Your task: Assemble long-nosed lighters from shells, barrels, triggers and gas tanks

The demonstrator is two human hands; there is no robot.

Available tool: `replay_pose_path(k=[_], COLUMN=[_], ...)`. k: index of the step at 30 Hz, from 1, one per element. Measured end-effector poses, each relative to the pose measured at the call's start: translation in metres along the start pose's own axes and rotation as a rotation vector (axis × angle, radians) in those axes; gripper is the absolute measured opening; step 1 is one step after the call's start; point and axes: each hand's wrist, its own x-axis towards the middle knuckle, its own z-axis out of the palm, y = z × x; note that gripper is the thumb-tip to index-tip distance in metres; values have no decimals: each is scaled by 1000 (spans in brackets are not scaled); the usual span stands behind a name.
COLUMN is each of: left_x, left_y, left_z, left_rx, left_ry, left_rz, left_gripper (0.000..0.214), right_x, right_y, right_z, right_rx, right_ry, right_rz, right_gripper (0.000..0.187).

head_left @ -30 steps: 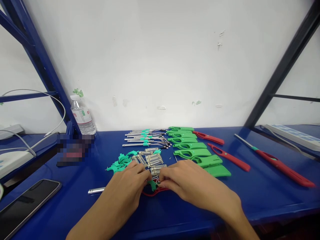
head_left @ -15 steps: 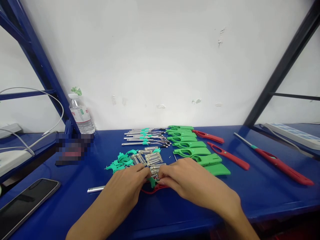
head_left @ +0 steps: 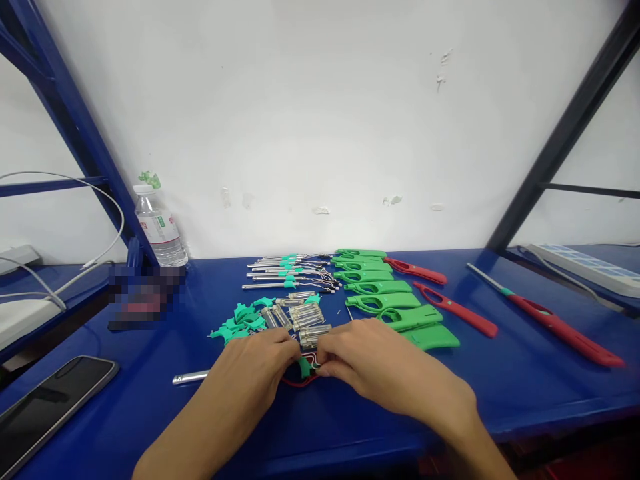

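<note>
Both my hands are closed over a long-necked gas lighter whose red handle shell (head_left: 299, 383) shows in part beneath the fingers. My left hand (head_left: 255, 363) pinches it from the left, and its metal tube (head_left: 191, 378) sticks out past that wrist. Thin white wires (head_left: 313, 361) loop up between the fingertips, beside a green trigger piece (head_left: 305, 368). At those wires, my right hand (head_left: 367, 353) has thumb and forefinger pressed together; the exact grip is hidden. Clear fuel tanks (head_left: 307, 317) lie just beyond, with a heap of green triggers (head_left: 243, 321) to their left.
Wired metal tubes (head_left: 270, 276) lie in a row at the back. Green handle shells (head_left: 383, 301) and red ones (head_left: 457, 310) are to the right, with an assembled red lighter (head_left: 555, 320). A phone (head_left: 55, 400) and a water bottle (head_left: 160, 230) stand left.
My hands stay almost in place. The right fingertips have shifted slightly down, and more of the white wires shows between the hands. The whole view has tilted a little.
</note>
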Motion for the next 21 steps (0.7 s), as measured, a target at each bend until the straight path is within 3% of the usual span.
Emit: replay_pose_path(k=[8,14,21], left_x=[3,-6,-3], left_y=[0,3,5], left_z=[3,5,0], left_rx=[9,-83,-99], left_ry=[34,111,44], left_rz=[-4,22,5], left_gripper=[31,17,19], right_x=[1,2,2], right_y=[1,3,4], right_z=[5,8,9], right_rx=[-26,-44,-19], right_ry=[18,28,27], right_rz=[24,26,26], right_gripper=[12,12,10])
